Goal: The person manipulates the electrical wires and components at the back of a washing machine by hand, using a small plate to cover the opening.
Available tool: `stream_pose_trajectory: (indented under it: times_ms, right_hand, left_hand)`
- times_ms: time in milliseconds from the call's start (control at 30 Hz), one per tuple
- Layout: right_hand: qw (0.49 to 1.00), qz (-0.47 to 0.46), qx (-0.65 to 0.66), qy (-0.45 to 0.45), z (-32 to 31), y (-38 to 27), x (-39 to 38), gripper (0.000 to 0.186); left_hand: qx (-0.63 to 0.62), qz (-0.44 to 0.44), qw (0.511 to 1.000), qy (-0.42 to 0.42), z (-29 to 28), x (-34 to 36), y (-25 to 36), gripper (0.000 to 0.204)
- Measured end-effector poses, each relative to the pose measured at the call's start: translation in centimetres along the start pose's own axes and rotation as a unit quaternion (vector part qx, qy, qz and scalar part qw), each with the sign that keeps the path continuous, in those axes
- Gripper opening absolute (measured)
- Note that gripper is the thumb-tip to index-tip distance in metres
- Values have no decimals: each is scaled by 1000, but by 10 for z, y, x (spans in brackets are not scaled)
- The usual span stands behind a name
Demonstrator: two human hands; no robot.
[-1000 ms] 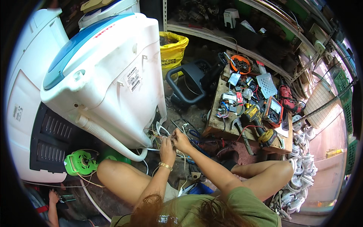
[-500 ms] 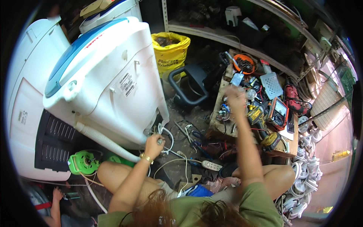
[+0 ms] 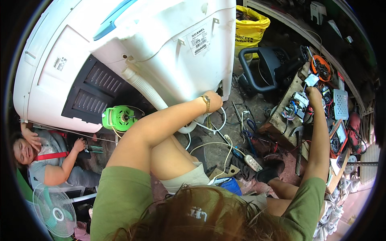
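My left hand, a gold watch on its wrist, is closed at the lower corner of a white washing machine. What its fingers hold is hidden. A white cable loops just below it, and a ribbed drain hose runs down the machine's side. Across the floor, my right hand is closed over the wooden bench; I cannot make out what is in it. Beside that hand lie a small pale plate and a cluster of wired parts.
A green motor sits by the machine. An extension socket and cables lie on the floor. The bench bears an orange bowl of screws and a multimeter. At left are another person and a fan.
The view has swung left and down, bringing the other person and the fan into sight. My right hand has come down among the bench parts. My left hand stays at the machine's lower corner.
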State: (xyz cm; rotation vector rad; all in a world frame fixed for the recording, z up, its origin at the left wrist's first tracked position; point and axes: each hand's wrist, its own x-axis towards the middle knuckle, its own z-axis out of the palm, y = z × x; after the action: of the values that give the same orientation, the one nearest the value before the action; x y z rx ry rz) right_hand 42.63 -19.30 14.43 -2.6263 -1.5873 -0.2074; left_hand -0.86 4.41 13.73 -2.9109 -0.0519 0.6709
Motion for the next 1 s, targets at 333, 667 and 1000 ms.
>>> stream_pose_trajectory:
  times_ms: [333,667,1000]
  right_hand:
    - [995,45,94,-8,15,7,-5,17]
    - [990,55,129,-19,18,19,-15,24]
    - [947,155,155,235,-65,-4,-38,32]
  left_hand:
    - [219,49,975,3,17,-7,-3,16]
    - [223,-2,975,16,42,1,9,18]
    - [282,60,957,37,23,1,-6,19]
